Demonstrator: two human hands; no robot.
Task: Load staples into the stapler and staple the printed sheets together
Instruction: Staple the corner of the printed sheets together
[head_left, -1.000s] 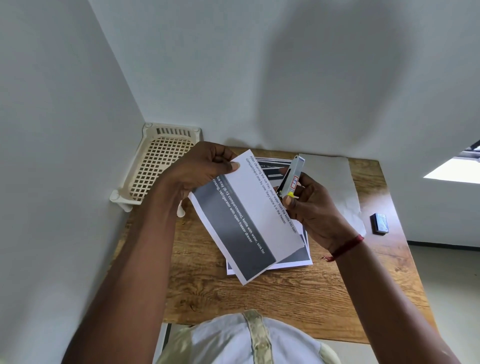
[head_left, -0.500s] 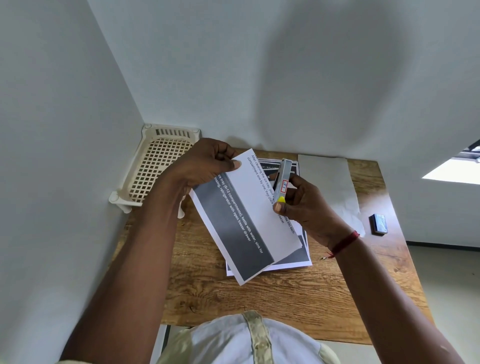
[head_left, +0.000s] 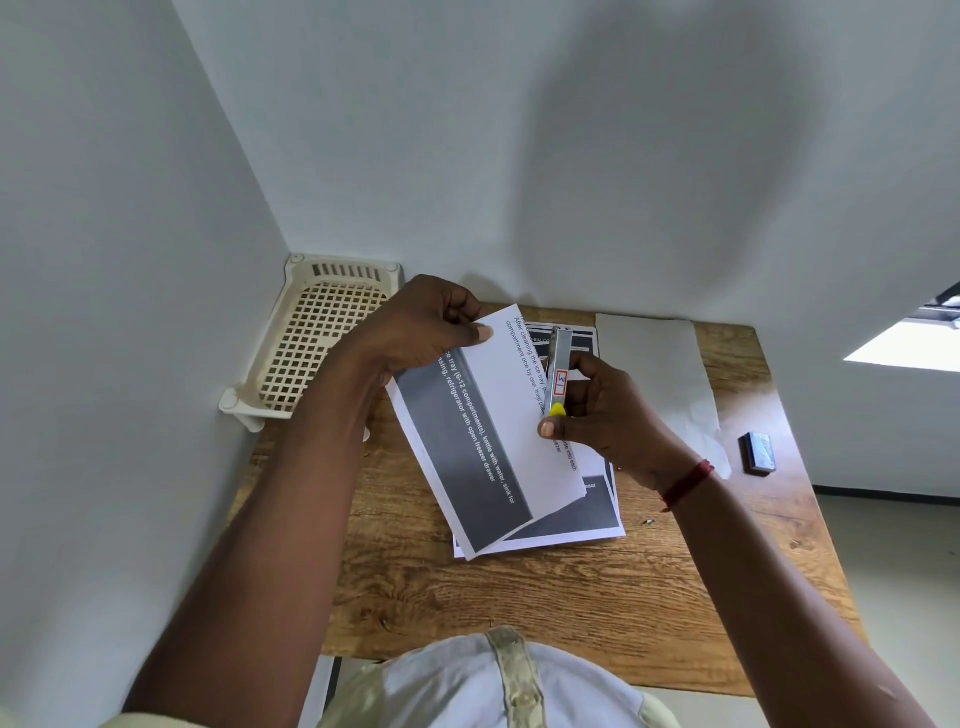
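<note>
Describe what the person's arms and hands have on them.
Both forearms are bare, with no sleeves over them. Neither the left hand nor the right hand wears a glove, and no ring or watch shows. A thin red thread band circles the right wrist. The left wrist carries nothing.

Wood-grain counter (head_left: 571, 597) sits in corner btw. pale grey walls (head_left: 571, 130); bright window (head_left: 904, 348) at rt, beige floor (head_left: 893, 571).
</note>
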